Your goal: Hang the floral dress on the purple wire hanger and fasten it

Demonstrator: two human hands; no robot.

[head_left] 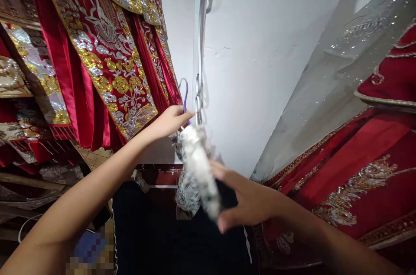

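In the head view, my left hand (pixel 173 122) is closed near the hook of a thin purple hanger (pixel 186 97). A fluffy white and grey furry garment (pixel 196 153) hangs just below that hand, its front part smeared by motion. More of its grey-white fur shows lower down, behind the blurred part. To the right, my right hand (pixel 238 195) has its thumb and fingers spread apart beside the fur. Its fingertips are close to the garment's right edge, and I cannot tell whether they touch it.
Red gowns with gold and silver embroidery (pixel 120 63) hang at left. A sheer grey beaded fabric (pixel 312 93) and a red beaded gown (pixel 364 171) are at right. Silvery straps (pixel 199 41) hang against the white wall (pixel 247 71). Black cloth (pixel 169 240) lies below.
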